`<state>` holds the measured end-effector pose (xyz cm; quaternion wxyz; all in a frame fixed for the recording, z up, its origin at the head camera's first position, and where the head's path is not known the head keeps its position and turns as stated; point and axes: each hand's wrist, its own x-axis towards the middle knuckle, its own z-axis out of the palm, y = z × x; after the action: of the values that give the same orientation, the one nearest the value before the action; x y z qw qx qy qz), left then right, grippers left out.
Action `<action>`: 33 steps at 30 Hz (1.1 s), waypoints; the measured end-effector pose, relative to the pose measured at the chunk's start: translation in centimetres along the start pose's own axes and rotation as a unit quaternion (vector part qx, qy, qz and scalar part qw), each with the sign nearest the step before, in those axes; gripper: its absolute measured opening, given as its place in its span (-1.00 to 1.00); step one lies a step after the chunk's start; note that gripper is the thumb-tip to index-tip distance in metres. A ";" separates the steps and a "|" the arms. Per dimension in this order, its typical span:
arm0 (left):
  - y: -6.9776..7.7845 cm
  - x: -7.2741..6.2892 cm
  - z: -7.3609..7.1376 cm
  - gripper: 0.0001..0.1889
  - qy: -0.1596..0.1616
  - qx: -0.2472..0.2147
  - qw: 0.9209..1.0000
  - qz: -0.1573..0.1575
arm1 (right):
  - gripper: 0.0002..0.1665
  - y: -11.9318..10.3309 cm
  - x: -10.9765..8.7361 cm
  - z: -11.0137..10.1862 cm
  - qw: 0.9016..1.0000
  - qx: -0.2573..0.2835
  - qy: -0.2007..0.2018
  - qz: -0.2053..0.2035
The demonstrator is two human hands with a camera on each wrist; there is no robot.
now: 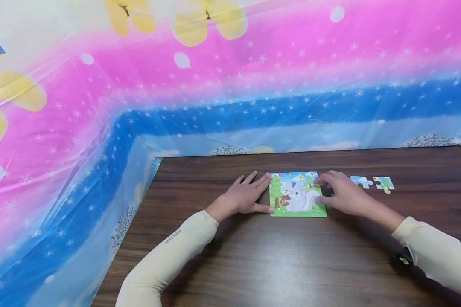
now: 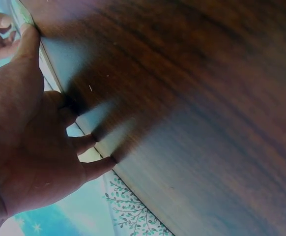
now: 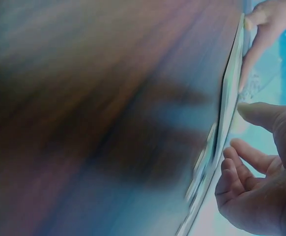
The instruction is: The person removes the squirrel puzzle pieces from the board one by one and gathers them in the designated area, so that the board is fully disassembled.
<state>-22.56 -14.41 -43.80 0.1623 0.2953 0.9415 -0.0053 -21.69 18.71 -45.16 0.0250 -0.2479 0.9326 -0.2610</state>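
A jigsaw puzzle (image 1: 297,198) with a squirrel picture lies flat on the wooden table. At its left edge my left hand (image 1: 245,195) rests with fingers spread, thumb tip at the lower left corner. My right hand (image 1: 343,194) is over the right edge, its fingers bent and its thumb apart from them. In the right wrist view no piece shows between the right thumb (image 3: 263,115) and fingers. Two loose puzzle pieces, one pale blue (image 1: 360,181) and one green (image 1: 384,183), lie to the right, the nearer partly behind my right hand.
The dark wooden table (image 1: 276,260) extends in front of and around the puzzle. Along its back and left edges hangs a pink and blue patterned cloth (image 1: 230,85). Something small and black (image 1: 405,256) is at the right wrist.
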 end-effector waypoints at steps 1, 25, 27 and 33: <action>0.0 0.0 0.0 0.08 -0.001 0.000 1.000 0.000 | -0.42 -0.3 0.3 0.2 1.000 0.006 -0.006 -0.003; 0.3 0.0 0.1 0.07 -0.002 0.007 1.000 0.000 | -0.29 -3.0 2.3 1.8 0.995 0.072 -0.064 -0.030; 0.2 0.0 0.1 0.07 -0.002 0.007 1.000 0.000 | -0.27 -3.0 2.5 1.8 0.994 0.077 -0.067 -0.027; -0.1 0.1 0.2 0.08 -0.002 0.006 1.000 -0.002 | -0.23 -3.0 2.8 1.6 0.994 0.087 -0.065 -0.030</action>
<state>-22.58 -14.44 -44.03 0.1623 0.2946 0.9417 -0.0122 -22.47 14.37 -44.82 0.0987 -0.2893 0.8950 -0.3249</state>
